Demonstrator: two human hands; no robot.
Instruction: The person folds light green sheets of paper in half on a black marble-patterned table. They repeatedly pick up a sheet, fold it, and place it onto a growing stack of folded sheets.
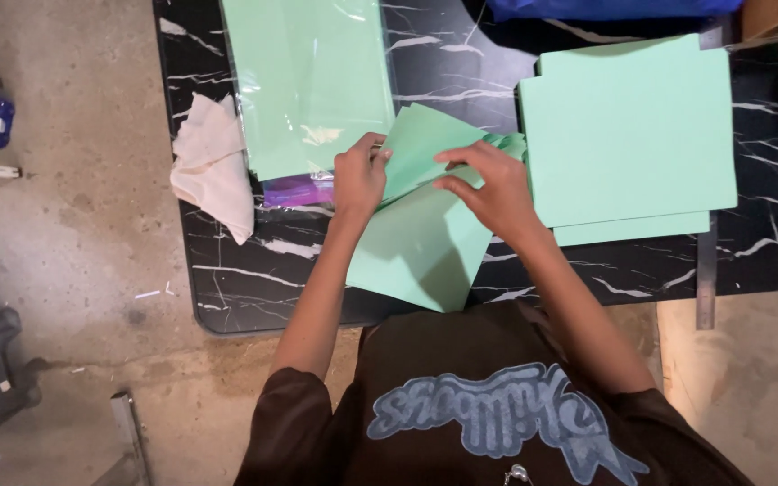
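Item: green paper sheet (420, 243), centre of frame, folded, lower corner overhanging the counter (245, 279) edge. Left hand (359, 177) pinches its folded upper edge; right hand (488, 184) presses fingertips on the fold, grip closed on paper. Fold detail beneath the hands hidden. Upper centre: wrapped green paper pack (312, 76), top cut off. Right: green sheet stack (628, 130). Left: white cloth (213, 166). Counter black, white-veined; concrete floor (65, 225).

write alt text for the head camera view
Seen from above, a person's left hand and right hand fold a mint green paper sheet on a black marbled table, beside a stack of green sheets.
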